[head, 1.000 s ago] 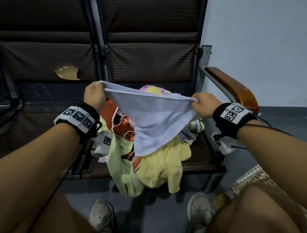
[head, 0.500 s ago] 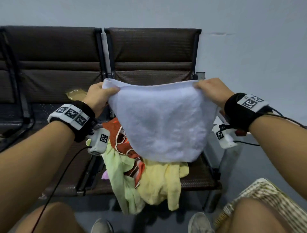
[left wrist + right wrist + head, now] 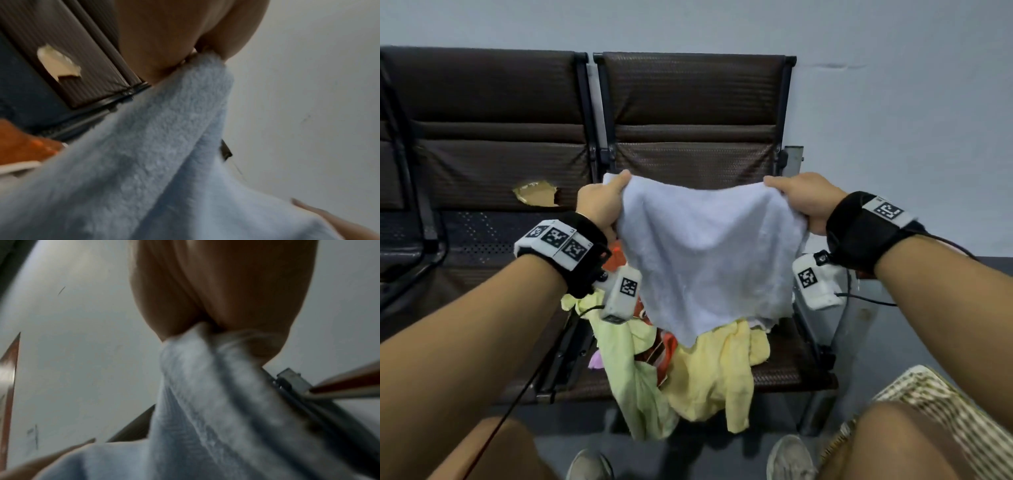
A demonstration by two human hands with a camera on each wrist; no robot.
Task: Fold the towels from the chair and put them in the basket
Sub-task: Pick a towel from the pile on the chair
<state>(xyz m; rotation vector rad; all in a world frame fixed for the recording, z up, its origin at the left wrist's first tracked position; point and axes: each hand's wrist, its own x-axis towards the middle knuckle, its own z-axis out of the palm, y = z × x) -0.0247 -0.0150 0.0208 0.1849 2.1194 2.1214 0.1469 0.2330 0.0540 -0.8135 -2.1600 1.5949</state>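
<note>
A pale blue towel (image 3: pixel 705 260) is being held up in the air over the chair (image 3: pixel 784 370), pinched at its top corners by the left hand (image 3: pixel 599 202) and right hand (image 3: pixel 801 198). The remaining towels (image 3: pixel 688 377) are lying piled at the seat's front edge. The basket is not being shown. Risk: a corner being dropped if either pinch loosens, or the overhanging pile being snagged and dragged off.
</note>
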